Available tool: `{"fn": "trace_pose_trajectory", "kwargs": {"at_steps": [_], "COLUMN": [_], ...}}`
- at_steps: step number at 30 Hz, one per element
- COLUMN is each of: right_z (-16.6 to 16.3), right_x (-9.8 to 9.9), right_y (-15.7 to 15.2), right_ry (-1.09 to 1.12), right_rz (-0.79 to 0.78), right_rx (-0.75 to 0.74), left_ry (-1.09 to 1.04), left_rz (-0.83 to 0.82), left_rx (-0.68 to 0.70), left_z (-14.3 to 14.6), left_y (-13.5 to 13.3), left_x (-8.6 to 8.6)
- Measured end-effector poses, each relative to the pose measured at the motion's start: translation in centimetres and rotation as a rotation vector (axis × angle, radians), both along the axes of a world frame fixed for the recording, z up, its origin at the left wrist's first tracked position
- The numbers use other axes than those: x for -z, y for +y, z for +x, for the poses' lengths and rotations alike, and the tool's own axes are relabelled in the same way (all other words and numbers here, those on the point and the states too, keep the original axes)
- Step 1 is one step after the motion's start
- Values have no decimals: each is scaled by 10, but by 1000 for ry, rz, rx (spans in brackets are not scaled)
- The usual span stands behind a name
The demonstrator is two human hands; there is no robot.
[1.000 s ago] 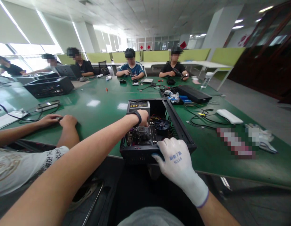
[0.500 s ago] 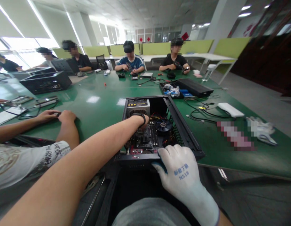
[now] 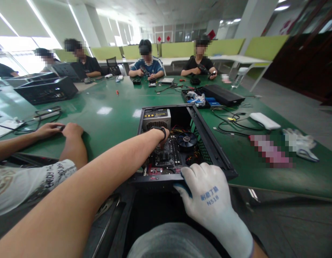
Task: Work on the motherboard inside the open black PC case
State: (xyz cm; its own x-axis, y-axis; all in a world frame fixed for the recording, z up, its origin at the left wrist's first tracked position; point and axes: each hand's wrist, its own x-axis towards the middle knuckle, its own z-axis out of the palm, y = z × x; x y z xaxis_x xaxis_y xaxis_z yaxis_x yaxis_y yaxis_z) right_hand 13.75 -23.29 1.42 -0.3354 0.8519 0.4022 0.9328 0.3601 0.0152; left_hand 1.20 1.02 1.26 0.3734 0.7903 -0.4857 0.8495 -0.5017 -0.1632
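An open black computer case (image 3: pixel 215 154) lies before me, overhanging the table's near edge. Wearing a white work glove, my right hand (image 3: pixel 205 186) is wrapped over its near rim. My left hand (image 3: pixel 164 137), bare with a black wristband, reaches inside between the power supply (image 3: pixel 157 120) and the fan (image 3: pixel 186 139). The fingers of that hand are hidden, so what they touch does not show. Beneath it is the motherboard (image 3: pixel 166 157), with thin coloured wires (image 3: pixel 178 131) near the fan.
On the green table (image 3: pixel 109 127), a person's hands (image 3: pixel 65 129) rest at left. An open toolbox (image 3: pixel 200 102), black cables (image 3: pixel 230 123), a white box (image 3: pixel 265 120) and a glove (image 3: pixel 300 143) lie right. Another case (image 3: pixel 46 90) stands far left; several people sit across.
The view has shifted slightly. My left hand stays inside the case and my right hand keeps its hold on the rim. The case looks slightly shifted.
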Motion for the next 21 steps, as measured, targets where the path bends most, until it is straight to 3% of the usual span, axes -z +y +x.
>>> {"fn": "trace_pose_trajectory", "kwargs": {"at_steps": [8,21], "right_z": [0,-1], "right_x": [0,-2], "right_y": [1,1], "right_ry": [2,38], "right_rz": [8,23], "right_rx": [1,-13], "left_ry": [10,146], "left_rz": [-18,-29], "left_rx": [-21,14], "left_z": [-2,2], "left_y": [5,-4], "left_x": [4,-7]}}
